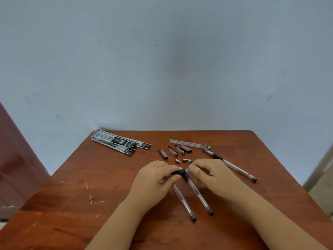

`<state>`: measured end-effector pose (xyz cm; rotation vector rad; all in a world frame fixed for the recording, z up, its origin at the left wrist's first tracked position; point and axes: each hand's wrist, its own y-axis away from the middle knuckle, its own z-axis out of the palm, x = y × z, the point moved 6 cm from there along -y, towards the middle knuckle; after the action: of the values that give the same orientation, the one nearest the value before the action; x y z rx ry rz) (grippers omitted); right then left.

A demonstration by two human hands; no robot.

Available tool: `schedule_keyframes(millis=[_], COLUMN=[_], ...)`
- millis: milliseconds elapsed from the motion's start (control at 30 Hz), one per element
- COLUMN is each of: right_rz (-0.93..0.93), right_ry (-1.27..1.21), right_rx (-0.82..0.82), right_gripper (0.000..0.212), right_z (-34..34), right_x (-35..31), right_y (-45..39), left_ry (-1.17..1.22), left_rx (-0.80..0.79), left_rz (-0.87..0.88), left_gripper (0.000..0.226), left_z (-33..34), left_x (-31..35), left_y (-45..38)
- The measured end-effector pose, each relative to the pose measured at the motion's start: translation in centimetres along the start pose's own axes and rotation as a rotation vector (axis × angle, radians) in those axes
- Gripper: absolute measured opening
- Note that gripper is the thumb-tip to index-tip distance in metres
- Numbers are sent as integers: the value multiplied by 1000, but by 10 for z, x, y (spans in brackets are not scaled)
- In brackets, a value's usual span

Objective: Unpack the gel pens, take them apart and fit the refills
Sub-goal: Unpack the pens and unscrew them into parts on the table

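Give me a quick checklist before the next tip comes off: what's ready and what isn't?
1. Left hand grips a pen's black grip: ok.
2. Right hand pinches at a tip: cannot tell, fingers hide it.
3. Refills at the table's far edge: ok.
4. Loose tips beyond the hands: ok.
5. Caps grouped behind them: ok.
6. Third pen apart at the right: ok.

Wood table [75, 204] w/ pens [232, 165], caps [173, 151] (wrappers [119, 142] too)
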<state>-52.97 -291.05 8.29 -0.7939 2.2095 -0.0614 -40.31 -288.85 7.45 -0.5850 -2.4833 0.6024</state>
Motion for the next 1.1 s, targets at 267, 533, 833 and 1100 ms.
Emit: schedule_keyframes(millis=[267, 533, 833, 1100], right_rz=[-11, 48, 351, 326], right_ry=[-2, -9, 106, 409], right_rx=[6, 140, 306, 132], right_gripper=[15, 16, 14, 17], right_z=[1, -18, -38, -12], right_x=[3, 6, 43, 53], right_y=[-1, 3, -19, -54], left_ry=[24, 16, 14, 21], left_rx=[-20, 36, 132, 141], left_rz=[-10, -47, -256, -219], left_gripper=[36, 35, 24, 26], left_z=[0, -9, -20, -18], left_x=[-1, -2, -28, -28], left_y=[0, -3, -3, -3])
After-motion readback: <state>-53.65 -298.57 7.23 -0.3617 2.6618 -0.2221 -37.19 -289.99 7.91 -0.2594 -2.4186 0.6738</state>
